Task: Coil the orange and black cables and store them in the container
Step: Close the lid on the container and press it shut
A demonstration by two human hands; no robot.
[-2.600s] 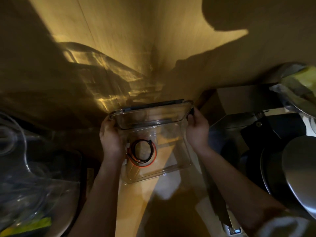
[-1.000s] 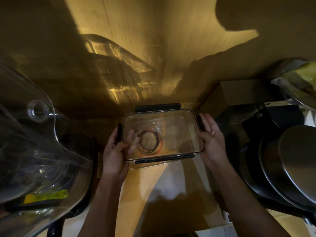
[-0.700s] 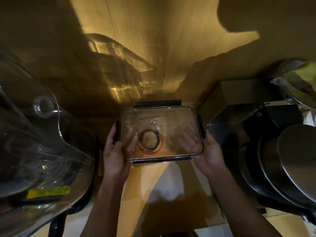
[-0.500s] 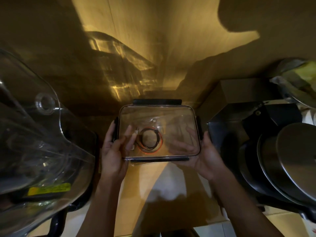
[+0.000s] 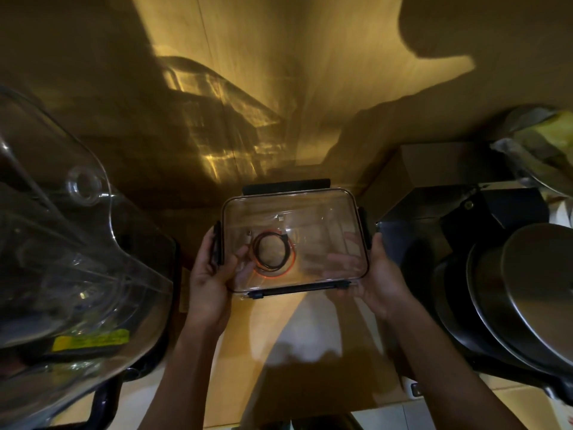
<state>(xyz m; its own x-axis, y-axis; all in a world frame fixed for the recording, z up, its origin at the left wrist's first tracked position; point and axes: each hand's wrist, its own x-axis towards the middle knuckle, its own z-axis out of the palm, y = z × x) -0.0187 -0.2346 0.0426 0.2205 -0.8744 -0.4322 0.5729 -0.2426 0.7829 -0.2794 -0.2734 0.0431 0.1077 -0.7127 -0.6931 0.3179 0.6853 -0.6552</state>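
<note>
Two hands hold a clear container (image 5: 322,212) between them, above a dim, yellow-lit wooden surface (image 5: 313,324). The left hand (image 5: 210,274) grasps the container's left end — its thumb lies along the black side latch (image 5: 217,243) and its fingers (image 5: 238,259) curl underneath, seen through the clear base. The right hand (image 5: 376,277) grasps the right end the same way, thumb up by the right rim, fingers showing blurred through the plastic below. Each grip is closed on the container.

Inside, just right of the left grip's fingers, lie the two coils: the black cable (image 5: 273,251) wound in a ring, and the orange cable (image 5: 276,273) circling it, its near arc brightest. A small pale connector (image 5: 280,217) shows beyond the coils. A clear lid appears to cover the container, though the glare makes that hard to confirm; black latches run along its near edge (image 5: 297,290) and far edge (image 5: 286,183).

Left of the left grip stands a large clear plastic vessel (image 5: 62,259) with a yellow label (image 5: 91,338). Right of the right grip are dark pans (image 5: 459,305) and a steel lid (image 5: 545,290).
</note>
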